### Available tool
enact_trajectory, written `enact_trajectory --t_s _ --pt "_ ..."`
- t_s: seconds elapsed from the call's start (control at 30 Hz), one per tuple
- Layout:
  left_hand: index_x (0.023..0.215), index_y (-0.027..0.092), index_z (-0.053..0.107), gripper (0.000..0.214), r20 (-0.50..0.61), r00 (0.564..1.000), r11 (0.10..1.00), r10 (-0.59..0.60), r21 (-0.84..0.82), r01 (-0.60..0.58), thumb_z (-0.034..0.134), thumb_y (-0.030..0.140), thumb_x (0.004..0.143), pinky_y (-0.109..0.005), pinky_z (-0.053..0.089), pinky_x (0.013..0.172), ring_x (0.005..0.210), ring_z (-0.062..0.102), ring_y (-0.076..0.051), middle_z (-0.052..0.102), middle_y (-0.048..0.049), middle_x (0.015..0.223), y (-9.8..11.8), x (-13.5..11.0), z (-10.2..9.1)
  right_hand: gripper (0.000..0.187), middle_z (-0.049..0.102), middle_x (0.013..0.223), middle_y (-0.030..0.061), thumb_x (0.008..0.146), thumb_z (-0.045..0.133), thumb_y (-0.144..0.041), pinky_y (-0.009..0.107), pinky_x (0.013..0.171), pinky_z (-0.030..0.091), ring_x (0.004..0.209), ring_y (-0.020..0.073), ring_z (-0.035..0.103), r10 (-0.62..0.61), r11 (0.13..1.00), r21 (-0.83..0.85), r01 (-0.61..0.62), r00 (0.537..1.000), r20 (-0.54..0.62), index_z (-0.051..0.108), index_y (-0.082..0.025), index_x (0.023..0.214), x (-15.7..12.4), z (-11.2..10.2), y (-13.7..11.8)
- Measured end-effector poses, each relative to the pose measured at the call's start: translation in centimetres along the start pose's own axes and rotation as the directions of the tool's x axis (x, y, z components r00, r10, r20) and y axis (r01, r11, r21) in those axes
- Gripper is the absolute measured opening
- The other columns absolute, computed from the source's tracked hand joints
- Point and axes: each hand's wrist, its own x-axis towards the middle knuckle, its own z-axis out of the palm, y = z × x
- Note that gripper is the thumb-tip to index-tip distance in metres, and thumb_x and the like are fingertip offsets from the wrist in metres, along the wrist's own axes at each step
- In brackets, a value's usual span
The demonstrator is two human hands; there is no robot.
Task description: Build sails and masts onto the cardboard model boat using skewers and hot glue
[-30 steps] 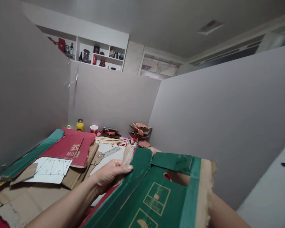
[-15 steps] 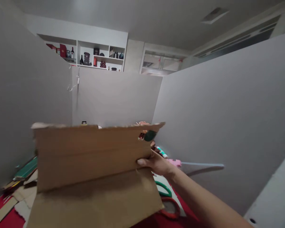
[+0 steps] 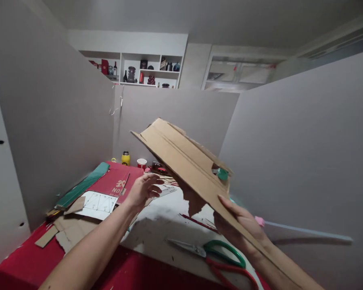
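Observation:
A folded piece of cardboard [image 3: 184, 161] with torn edges and a hole near its right end is held up and tilted over the table. My right hand [image 3: 242, 217] grips its lower right edge, thumb on the upper face. My left hand [image 3: 145, 189] hovers to the left of the cardboard, apart from it, fingers loosely curled and spaced with nothing in them. Below lie scissors [image 3: 199, 249] with one green and one red handle, on a white board [image 3: 151, 233]. A ruler [image 3: 166, 192] and a dark red pencil-like stick [image 3: 198, 222] are partly behind the cardboard.
On the left are a paper with a line drawing [image 3: 99, 204], a red printed sheet [image 3: 109, 181], a green strip [image 3: 83, 185] and cardboard scraps [image 3: 78, 227]. A yellow bottle [image 3: 125, 158] and paper cup [image 3: 142, 163] stand behind. Grey partitions [image 3: 305, 153] enclose the table.
The cardboard has turned from facing me broadside to a diagonal tilt and shifted right with my right hand. My left hand has come into view. The scissors and board are now uncovered.

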Motion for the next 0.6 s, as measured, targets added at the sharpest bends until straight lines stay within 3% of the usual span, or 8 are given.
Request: enact_trajectory --t_s 0.1,0.23,0.33,0.47,0.6 --pt "0.097 0.016 0.065 0.028 0.005 0.99 0.99 0.139 0.012 -0.139 0.074 0.033 0.076 -0.024 0.051 0.061 0.073 0.066 -0.015 0.07 -0.0044 0.092 0.7 -0.8 1.0 0.012 0.063 0.054 -0.0014 0.077 0.069 -0.027 0.02 0.031 0.049 0.039 0.0129 0.057 -0.026 0.992 0.12 0.033 0.998 -0.061 0.06 -0.022 0.082 -0.1 0.1 -1.2" --pt "0.099 0.017 0.067 0.043 0.045 0.976 0.977 0.215 0.0 -0.215 0.08 0.043 0.067 -0.029 0.054 0.071 0.082 0.069 -0.021 0.072 -0.0079 0.097 0.6 -2.7 2.9 0.014 0.068 0.062 -0.0014 0.074 0.066 -0.014 0.01 0.032 0.046 0.039 0.0062 0.055 0.029 0.972 0.235 -0.009 0.996 -0.084 0.059 -0.02 0.085 -0.2 1.7 -1.1" --pt "0.093 0.015 0.067 0.038 0.016 0.984 0.984 0.18 -0.003 -0.18 0.08 0.04 0.066 -0.032 0.055 0.069 0.077 0.069 -0.021 0.071 -0.0076 0.09 -0.1 -2.9 3.1 0.018 0.069 0.064 -0.0004 0.072 0.066 -0.01 0.008 0.031 0.044 0.04 0.0057 0.055 0.09 0.953 0.295 -0.068 0.994 -0.064 0.061 -0.019 0.087 -0.4 2.6 -0.2" --pt "0.082 0.012 0.064 0.024 -0.082 0.995 0.998 0.053 -0.012 -0.054 0.072 0.034 0.076 -0.031 0.055 0.06 0.061 0.065 -0.016 0.067 -0.0044 0.074 -0.7 -1.3 1.4 0.019 0.069 0.063 0.0003 0.071 0.067 -0.009 0.012 0.03 0.044 0.037 0.0069 0.053 0.193 0.909 0.381 -0.171 0.981 -0.021 0.062 -0.017 0.087 -0.7 2.9 1.0" --pt "0.103 0.013 0.062 0.024 -0.146 0.989 0.999 -0.024 -0.033 0.019 0.059 0.034 0.091 -0.033 0.056 0.067 0.076 0.065 -0.016 0.067 -0.0056 0.095 -0.6 0.1 -0.1 0.014 0.068 0.063 -0.0006 0.073 0.069 -0.016 0.014 0.035 0.047 0.039 0.0079 0.055 0.187 0.921 0.342 -0.188 0.982 0.036 0.064 -0.02 0.085 -1.3 3.8 1.3"
